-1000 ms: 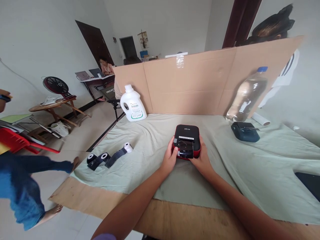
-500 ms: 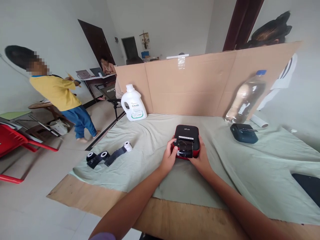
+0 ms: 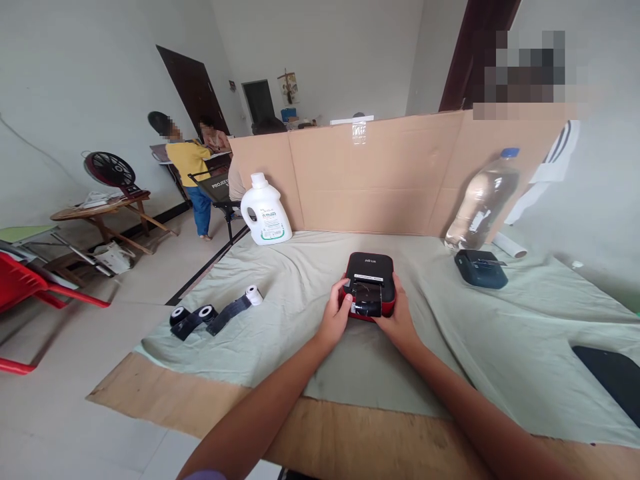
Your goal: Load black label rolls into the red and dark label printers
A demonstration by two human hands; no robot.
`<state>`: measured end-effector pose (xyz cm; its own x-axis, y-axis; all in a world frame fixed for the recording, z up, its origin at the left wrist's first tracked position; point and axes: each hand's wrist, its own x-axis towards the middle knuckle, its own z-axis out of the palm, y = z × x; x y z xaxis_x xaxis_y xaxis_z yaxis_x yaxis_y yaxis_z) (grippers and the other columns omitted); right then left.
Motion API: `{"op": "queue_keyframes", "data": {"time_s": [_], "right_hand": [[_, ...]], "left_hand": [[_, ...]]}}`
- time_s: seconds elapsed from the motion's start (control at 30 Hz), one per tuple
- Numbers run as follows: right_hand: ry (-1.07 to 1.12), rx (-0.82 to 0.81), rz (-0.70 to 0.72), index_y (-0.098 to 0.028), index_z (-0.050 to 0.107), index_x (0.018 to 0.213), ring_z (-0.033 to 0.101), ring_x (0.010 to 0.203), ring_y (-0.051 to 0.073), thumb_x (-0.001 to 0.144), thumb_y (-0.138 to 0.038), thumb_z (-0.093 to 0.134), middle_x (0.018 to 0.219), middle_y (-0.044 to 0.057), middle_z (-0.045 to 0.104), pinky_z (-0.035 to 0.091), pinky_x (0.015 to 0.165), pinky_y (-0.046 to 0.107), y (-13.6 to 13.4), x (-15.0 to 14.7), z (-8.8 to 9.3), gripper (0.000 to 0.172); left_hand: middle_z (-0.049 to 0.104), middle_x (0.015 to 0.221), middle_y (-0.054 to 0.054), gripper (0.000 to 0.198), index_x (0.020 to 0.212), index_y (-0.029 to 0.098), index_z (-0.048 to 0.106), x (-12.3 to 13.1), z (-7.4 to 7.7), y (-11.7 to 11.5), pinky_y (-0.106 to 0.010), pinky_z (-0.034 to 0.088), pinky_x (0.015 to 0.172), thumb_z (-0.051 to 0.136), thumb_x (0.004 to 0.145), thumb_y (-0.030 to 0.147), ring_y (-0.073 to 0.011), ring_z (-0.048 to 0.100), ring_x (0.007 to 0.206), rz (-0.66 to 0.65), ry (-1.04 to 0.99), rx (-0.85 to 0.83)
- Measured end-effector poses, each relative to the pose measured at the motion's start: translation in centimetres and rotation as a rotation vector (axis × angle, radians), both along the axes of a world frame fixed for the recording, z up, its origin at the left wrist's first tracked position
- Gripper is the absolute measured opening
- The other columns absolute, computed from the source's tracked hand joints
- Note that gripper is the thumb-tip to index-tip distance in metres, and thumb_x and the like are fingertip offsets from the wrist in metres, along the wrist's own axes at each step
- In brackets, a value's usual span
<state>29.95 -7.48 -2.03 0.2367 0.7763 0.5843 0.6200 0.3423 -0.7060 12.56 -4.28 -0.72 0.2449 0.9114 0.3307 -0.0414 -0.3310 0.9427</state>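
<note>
A small black and red portable printer [image 3: 371, 265] rests on the cloth in front of me. Dark glossy paper [image 3: 367, 300] hangs out of its slot and curls over the near side. My left hand [image 3: 336, 312] grips the printer's left side, its thumb beside the dark paper. Round the right side and near corner, my right hand [image 3: 400, 320] is closed on it too; some of its fingers are hidden. To the left lie two dark paper rolls [image 3: 205, 313] and a white-topped roll [image 3: 254, 295] with a dark strip trailing from it.
A white detergent jug [image 3: 267, 213] and a clear bottle with a blue cap [image 3: 483, 197] stand before a cardboard panel [image 3: 370, 180]. At right are a dark blue device [image 3: 481, 268], a white tube [image 3: 511, 245] and a black flat object [image 3: 610, 377]. A person in yellow [image 3: 187, 160] stands behind.
The person in yellow has gone farther back, uncovering a fan on a round table. My view has shifted slightly. Both hands keep their hold on the printer.
</note>
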Motion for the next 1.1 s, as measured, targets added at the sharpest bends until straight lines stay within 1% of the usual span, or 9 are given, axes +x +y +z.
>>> {"op": "queue_keyframes", "data": {"time_s": [0.13, 0.27, 0.4, 0.5, 0.73, 0.83, 0.93, 1.0, 1.1], "right_hand": [[0.004, 0.018, 0.007, -0.020, 0.021, 0.155, 0.054, 0.121, 0.037, 0.075, -0.045, 0.074, 0.140, 0.020, 0.051, 0.044, 0.102, 0.059, 0.0, 0.0, -0.1, 0.099], [-0.005, 0.020, 0.009, -0.019, 0.023, 0.155, 0.055, 0.121, 0.037, 0.075, -0.046, 0.073, 0.138, 0.019, 0.053, 0.044, 0.101, 0.061, 0.0, 0.0, 0.0, 0.098], [0.003, 0.030, 0.003, -0.021, 0.023, 0.154, 0.053, 0.123, 0.037, 0.075, -0.046, 0.073, 0.138, 0.018, 0.052, 0.043, 0.103, 0.060, 0.1, 0.0, -0.2, 0.097], [0.006, 0.018, -0.005, -0.021, 0.024, 0.153, 0.051, 0.125, 0.038, 0.075, -0.045, 0.072, 0.137, 0.018, 0.052, 0.042, 0.104, 0.059, 0.1, 0.0, -0.3, 0.095], [0.011, 0.021, -0.018, -0.021, 0.025, 0.153, 0.051, 0.125, 0.036, 0.074, -0.043, 0.071, 0.132, 0.016, 0.054, 0.042, 0.105, 0.059, 0.2, 0.1, -0.5, 0.094], [0.004, 0.024, -0.019, -0.022, 0.024, 0.154, 0.052, 0.125, 0.035, 0.075, -0.042, 0.069, 0.132, 0.015, 0.054, 0.042, 0.105, 0.058, 0.3, 0.2, -0.6, 0.093], [0.001, 0.026, -0.021, -0.021, 0.024, 0.154, 0.053, 0.124, 0.035, 0.075, -0.042, 0.070, 0.131, 0.016, 0.055, 0.041, 0.106, 0.058, 0.3, 0.2, -0.6, 0.094], [0.000, 0.023, -0.022, -0.021, 0.024, 0.153, 0.053, 0.123, 0.036, 0.075, -0.043, 0.070, 0.131, 0.016, 0.055, 0.042, 0.105, 0.058, 0.3, 0.2, -0.5, 0.094], [0.006, 0.011, -0.027, -0.021, 0.024, 0.153, 0.053, 0.122, 0.036, 0.074, -0.043, 0.071, 0.132, 0.016, 0.055, 0.043, 0.104, 0.057, 0.3, 0.2, -0.4, 0.094]], "left_hand": [[0.051, 0.145, -0.009, 0.040, 0.135, 0.024, 0.046, -0.1, 0.1, 0.1, -0.038, 0.036, 0.116, 0.046, 0.100, 0.044, -0.0212, 0.048, 0.135, -0.003, -0.002, 0.009], [0.055, 0.140, -0.008, 0.038, 0.133, 0.023, 0.047, -0.2, 0.3, 0.2, -0.038, 0.039, 0.113, 0.047, 0.099, 0.042, -0.0210, 0.051, 0.131, -0.018, -0.009, 0.004], [0.063, 0.128, -0.008, 0.037, 0.130, 0.023, 0.049, -0.5, 0.4, 0.5, -0.037, 0.044, 0.107, 0.049, 0.098, 0.041, -0.0206, 0.059, 0.119, -0.021, 0.021, 0.016], [0.065, 0.125, -0.007, 0.038, 0.131, 0.023, 0.049, -0.8, 0.5, 0.7, -0.037, 0.047, 0.103, 0.049, 0.098, 0.043, -0.0202, 0.062, 0.114, -0.034, 0.042, 0.020], [0.060, 0.135, -0.008, 0.043, 0.136, 0.023, 0.046, -0.7, 0.2, 0.6, -0.038, 0.045, 0.108, 0.049, 0.098, 0.044, -0.0209, 0.058, 0.123, -0.012, 0.049, 0.032], [0.061, 0.132, -0.009, 0.042, 0.134, 0.023, 0.046, -0.9, 0.1, 0.9, -0.038, 0.046, 0.106, 0.050, 0.098, 0.043, -0.0207, 0.060, 0.120, -0.057, 0.032, 0.024], [0.058, 0.136, -0.010, 0.038, 0.131, 0.023, 0.048, -1.4, 0.3, 1.5, -0.039, 0.045, 0.107, 0.052, 0.097, 0.040, -0.0211, 0.056, 0.125, -0.107, 0.038, 0.043], [0.056, 0.137, -0.010, 0.036, 0.129, 0.023, 0.049, -1.8, 0.4, 2.0, -0.038, 0.046, 0.105, 0.053, 0.096, 0.039, -0.0214, 0.053, 0.127, -0.140, 0.063, 0.054], [0.058, 0.129, -0.009, 0.034, 0.126, 0.023, 0.053, -2.3, 0.5, 2.6, -0.034, 0.049, 0.096, 0.056, 0.095, 0.037, -0.0214, 0.055, 0.121, -0.129, 0.135, 0.078]]}}
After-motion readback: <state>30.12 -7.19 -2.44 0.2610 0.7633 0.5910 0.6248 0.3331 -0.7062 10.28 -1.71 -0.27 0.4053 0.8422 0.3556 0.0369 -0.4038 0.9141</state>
